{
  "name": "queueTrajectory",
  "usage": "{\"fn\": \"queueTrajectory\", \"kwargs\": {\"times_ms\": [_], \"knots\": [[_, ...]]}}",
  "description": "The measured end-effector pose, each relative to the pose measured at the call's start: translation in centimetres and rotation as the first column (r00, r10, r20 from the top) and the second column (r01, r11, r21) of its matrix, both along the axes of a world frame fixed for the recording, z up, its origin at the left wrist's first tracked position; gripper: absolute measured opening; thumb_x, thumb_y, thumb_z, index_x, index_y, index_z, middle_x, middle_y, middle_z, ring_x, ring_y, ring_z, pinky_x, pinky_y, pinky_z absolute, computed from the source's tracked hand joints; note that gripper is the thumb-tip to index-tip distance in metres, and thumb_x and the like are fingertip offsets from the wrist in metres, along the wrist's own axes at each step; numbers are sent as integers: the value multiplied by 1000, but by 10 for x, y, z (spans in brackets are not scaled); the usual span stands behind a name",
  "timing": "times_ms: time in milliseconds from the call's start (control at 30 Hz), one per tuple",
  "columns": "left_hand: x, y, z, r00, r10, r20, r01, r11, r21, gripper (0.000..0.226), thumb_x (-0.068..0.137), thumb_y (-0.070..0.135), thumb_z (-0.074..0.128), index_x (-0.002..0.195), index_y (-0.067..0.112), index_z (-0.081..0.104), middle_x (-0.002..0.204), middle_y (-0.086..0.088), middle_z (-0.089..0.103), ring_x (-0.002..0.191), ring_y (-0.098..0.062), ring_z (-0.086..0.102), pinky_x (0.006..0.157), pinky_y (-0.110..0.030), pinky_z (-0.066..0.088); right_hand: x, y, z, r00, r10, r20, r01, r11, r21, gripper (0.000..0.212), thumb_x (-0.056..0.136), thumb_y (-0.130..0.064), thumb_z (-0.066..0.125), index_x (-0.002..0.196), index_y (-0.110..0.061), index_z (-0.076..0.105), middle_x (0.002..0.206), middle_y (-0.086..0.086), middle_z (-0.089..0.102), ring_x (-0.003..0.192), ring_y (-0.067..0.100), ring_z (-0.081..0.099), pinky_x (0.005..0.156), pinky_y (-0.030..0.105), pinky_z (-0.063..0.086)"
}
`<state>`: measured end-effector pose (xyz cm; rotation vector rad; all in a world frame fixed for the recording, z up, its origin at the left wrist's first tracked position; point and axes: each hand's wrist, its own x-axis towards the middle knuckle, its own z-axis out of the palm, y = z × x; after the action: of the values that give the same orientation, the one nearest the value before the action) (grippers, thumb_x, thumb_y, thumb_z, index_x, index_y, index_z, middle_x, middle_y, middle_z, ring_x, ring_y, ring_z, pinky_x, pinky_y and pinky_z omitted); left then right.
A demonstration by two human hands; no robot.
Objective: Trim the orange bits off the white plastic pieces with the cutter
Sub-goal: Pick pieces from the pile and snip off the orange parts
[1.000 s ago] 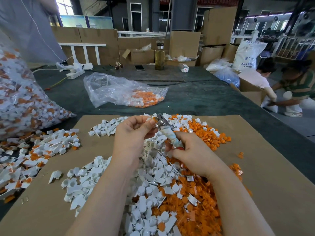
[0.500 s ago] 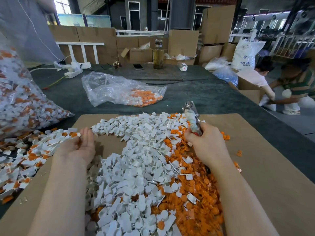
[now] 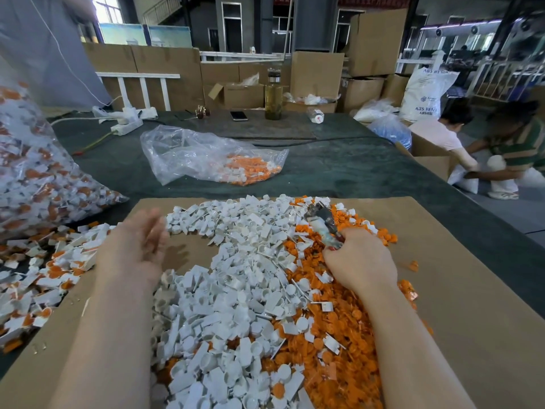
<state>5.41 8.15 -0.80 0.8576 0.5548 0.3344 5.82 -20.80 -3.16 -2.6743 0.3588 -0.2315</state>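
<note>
left hand (image 3: 132,249), blurred, fingers spread, has shifted inward over bare cardboard (image 3: 188,255); right hand (image 3: 361,262) grips cutter (image 3: 323,225), lowered onto orange bits (image 3: 339,335) beside white pieces (image 3: 236,305).

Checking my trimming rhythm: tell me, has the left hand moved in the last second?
Yes. The left hand left the cutter and swung out left, now blurred above the cardboard sheet near its left edge.

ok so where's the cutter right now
In the head view the cutter is right of centre, gripped in the right hand, its tip pointing up and away over the orange bits beside the white pieces.
</note>
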Motion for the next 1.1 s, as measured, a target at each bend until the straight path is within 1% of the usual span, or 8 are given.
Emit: {"fn": "queueTrajectory", "kwargs": {"times_ms": [100, 200, 333, 400, 633, 800, 967, 1100], "knots": [[5, -22, 4, 975, -184, -125, 220, 872, 437, 3, 90, 22, 70, 93, 22, 70, 86, 6, 76, 76, -6, 67, 69, -24, 52, 3, 2, -2, 999, -26, -30, 24, 999, -48, 14, 84, -34, 61, 78, -24, 53, 73, -5, 57, 62, 11, 54, 47, 22, 36], [4, -41, -4, 918, -278, -284, 394, 536, 747, 3, 90, 29, 71, 88, 31, 70, 89, 15, 71, 83, -4, 64, 69, -23, 43, 5, 3, -5, 998, -17, -67, 11, 996, -88, 15, 84, -37, 63, 82, -26, 54, 74, -6, 57, 63, 10, 53, 48, 24, 38], [9, -54, -14, 839, -247, -486, 526, 136, 839, 12, 94, 21, 62, 101, 19, 71, 99, 9, 70, 80, -12, 61, 69, -25, 44, 7, 5, -7, 995, 9, -101, -21, 993, -119, 13, 83, -35, 63, 82, -27, 54, 75, -7, 56, 65, 10, 55, 51, 26, 44], [8, -58, -17, 821, -189, -538, 551, 16, 835, 20, 96, 21, 59, 114, 18, 70, 104, 4, 67, 89, -16, 59, 75, -25, 41, 7, 6, -7, 995, 12, -99, -25, 992, -125, 15, 83, -35, 63, 79, -27, 51, 75, -7, 56, 64, 10, 54, 49, 25, 42], [8, -58, -20, 848, -96, -521, 515, -79, 854, 20, 93, 20, 63, 112, 20, 69, 111, 0, 69, 101, -20, 62, 80, -28, 47, 4, 9, -5, 1000, 13, -14, -15, 988, -156, 26, 86, -42, 60, 76, -29, 41, 73, -8, 51, 61, 8, 48, 45, 24, 33], [8, -59, -19, 869, -13, -495, 491, -107, 865, 30, 84, 18, 66, 114, 21, 67, 104, 1, 69, 94, -21, 62, 72, -27, 46, 5, 8, -1, 994, 64, 84, -64, 998, -2, 19, 88, -42, 61, 87, -28, 48, 76, -12, 53, 62, 4, 48, 46, 22, 32], [6, -59, -16, 892, 4, -452, 451, -32, 892, 28, 78, 16, 72, 105, 23, 74, 93, 5, 72, 82, -17, 61, 66, -25, 43, 2, 10, 4, 952, 99, 290, -154, 973, 174, 18, 87, -37, 66, 93, -33, 49, 77, -20, 50, 67, 0, 48, 51, 19, 32], [5, -59, -15, 899, -37, -437, 439, 41, 898, 17, 80, 13, 73, 89, 27, 71, 76, 13, 65, 73, -10, 62, 61, -24, 48, -1, 15, 7, 916, 131, 380, -272, 897, 348, 12, 87, -28, 69, 94, -29, 60, 81, -18, 59, 74, 6, 59, 57, 20, 41]]}}
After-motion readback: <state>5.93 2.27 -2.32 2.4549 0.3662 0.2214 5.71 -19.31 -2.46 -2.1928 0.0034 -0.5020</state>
